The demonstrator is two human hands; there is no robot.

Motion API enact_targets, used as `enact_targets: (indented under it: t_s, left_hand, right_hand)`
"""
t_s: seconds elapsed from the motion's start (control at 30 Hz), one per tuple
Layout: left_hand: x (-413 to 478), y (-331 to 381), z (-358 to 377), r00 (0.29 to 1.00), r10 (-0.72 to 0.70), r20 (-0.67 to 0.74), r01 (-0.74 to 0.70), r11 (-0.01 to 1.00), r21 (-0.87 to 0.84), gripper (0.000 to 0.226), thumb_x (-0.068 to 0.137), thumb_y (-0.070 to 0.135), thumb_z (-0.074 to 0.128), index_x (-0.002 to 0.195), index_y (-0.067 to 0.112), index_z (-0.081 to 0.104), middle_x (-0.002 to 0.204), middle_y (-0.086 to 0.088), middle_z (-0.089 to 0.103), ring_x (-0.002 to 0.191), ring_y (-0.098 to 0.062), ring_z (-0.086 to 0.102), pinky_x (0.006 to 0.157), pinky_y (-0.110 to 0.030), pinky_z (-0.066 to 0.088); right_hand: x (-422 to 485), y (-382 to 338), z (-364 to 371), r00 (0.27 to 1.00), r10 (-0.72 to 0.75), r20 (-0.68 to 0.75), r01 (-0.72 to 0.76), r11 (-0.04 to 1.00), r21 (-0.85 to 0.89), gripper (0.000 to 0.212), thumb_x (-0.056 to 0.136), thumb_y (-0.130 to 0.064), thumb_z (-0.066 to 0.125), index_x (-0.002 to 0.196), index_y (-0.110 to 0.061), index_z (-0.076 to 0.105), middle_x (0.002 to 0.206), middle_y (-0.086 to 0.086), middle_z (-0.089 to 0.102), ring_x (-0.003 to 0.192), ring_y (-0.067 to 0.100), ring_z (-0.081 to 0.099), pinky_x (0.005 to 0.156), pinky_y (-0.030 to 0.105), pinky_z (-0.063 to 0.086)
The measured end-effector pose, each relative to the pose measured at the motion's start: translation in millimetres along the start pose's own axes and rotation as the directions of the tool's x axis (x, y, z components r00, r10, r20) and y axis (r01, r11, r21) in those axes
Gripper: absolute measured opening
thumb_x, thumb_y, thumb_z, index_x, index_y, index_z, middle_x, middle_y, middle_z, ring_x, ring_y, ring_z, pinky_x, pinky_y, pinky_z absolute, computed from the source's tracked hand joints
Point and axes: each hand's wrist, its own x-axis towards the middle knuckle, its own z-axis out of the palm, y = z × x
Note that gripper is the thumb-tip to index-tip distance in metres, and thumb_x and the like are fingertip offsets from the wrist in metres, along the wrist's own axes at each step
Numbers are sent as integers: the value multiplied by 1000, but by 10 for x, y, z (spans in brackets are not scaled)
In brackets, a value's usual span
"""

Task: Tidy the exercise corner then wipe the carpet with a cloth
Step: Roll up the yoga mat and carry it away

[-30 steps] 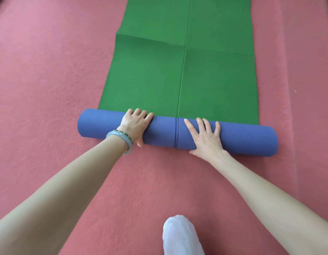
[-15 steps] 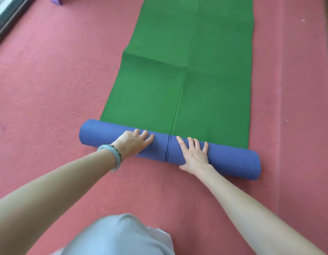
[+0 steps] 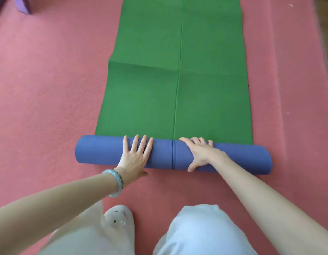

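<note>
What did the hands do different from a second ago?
The left hand, curled over the blue roll a second ago, now lies flat on it with straight fingers. The right hand, flat before, now curls over the roll's top. Both stayed on the roll; the green mat still lies unrolled on the red carpet.

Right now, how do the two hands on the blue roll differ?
The left hand lies flat, fingers straight and spread; the right hand curls its fingers over the blue roll. The left wrist wears a bracelet; the right wrist is bare. Both rest on the roll.
</note>
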Motion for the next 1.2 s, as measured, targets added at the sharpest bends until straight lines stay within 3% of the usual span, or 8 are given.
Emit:
enact_targets:
  t_s: [0.17, 0.4, 0.57, 0.67, 0.77, 0.87, 1.03, 1.2]
  left_hand:
    - [289, -181, 40, 995, 63, -81, -65, 997, -29, 135, 19, 53, 86, 133, 5, 32, 117, -12, 58, 103, -32, 58, 87, -57, 45]
    - [910, -582, -410, 954, 242, 178, -187, 942, -278, 90, 45, 51, 78, 120, 21, 39, 110, 2, 51, 104, -23, 51, 81, -41, 48]
    - [1201, -666, -601, 903, 238, 358, -155, 957, -245, 89, 39, 57, 77, 117, 28, 44, 107, 5, 42, 108, -19, 41, 82, -45, 52]
    - [1138, -745, -596, 940, 227, 253, -148, 943, -298, 100, 46, 60, 76, 134, 34, 36, 121, 4, 43, 116, -21, 39, 93, -42, 45]
    - [874, -830, -462, 981, 174, -87, -191, 940, -281, 103, 56, 58, 72, 143, 22, 31, 134, -3, 44, 118, -27, 45, 98, -39, 40]
    - [599, -702, -183, 887, 114, -447, -200, 968, -151, 91, 58, 50, 76, 133, 10, 41, 125, -13, 57, 106, -33, 59, 92, -43, 46]
    - [600, -469, 50, 931, 85, -354, -93, 996, -6, 112, 54, 58, 78, 139, 2, 32, 136, -23, 48, 123, -46, 45, 103, -61, 33]
    - [878, -629, -37, 934, 116, -339, -118, 993, 15, 107, 45, 21, 83, 137, 2, 31, 128, -21, 51, 112, -42, 51, 97, -56, 40]
  right_hand:
    - [110, 78, -310, 997, -22, 70, 17, 998, 67, 119, 56, -50, 82, 147, -34, 7, 143, 6, 32, 134, 28, 26, 109, 47, 24]
    - [-284, 53, -77, 909, 3, -416, -27, 998, -52, 105, 74, -54, 63, 148, -31, -8, 155, 8, 12, 144, 24, 7, 115, 52, 3]
    - [-101, -55, 130, 896, 84, -437, -184, 964, -192, 138, 37, -63, 81, 147, -25, 8, 147, 21, 34, 136, 37, 33, 105, 65, 18]
    - [32, -45, 82, 888, 116, -446, -231, 950, -212, 144, 29, -61, 85, 145, -23, 10, 140, 20, 44, 130, 37, 42, 103, 66, 24]
    - [127, -24, -13, 892, 138, -431, -255, 940, -226, 137, 43, -55, 85, 146, -25, 1, 141, 18, 42, 131, 34, 40, 103, 64, 25]
    - [173, 16, -150, 899, 100, -427, -212, 952, -223, 121, 63, -47, 78, 149, -27, -6, 147, 14, 26, 138, 30, 25, 108, 62, 16]
    - [217, 56, -370, 931, 75, -356, -135, 980, -148, 114, 66, -37, 75, 148, -29, -3, 147, 8, 20, 138, 24, 18, 111, 59, 11]
    - [306, 27, -501, 931, 65, -360, -123, 983, -140, 117, 66, -33, 76, 149, -26, -7, 155, 12, 8, 145, 27, 5, 113, 58, 0]
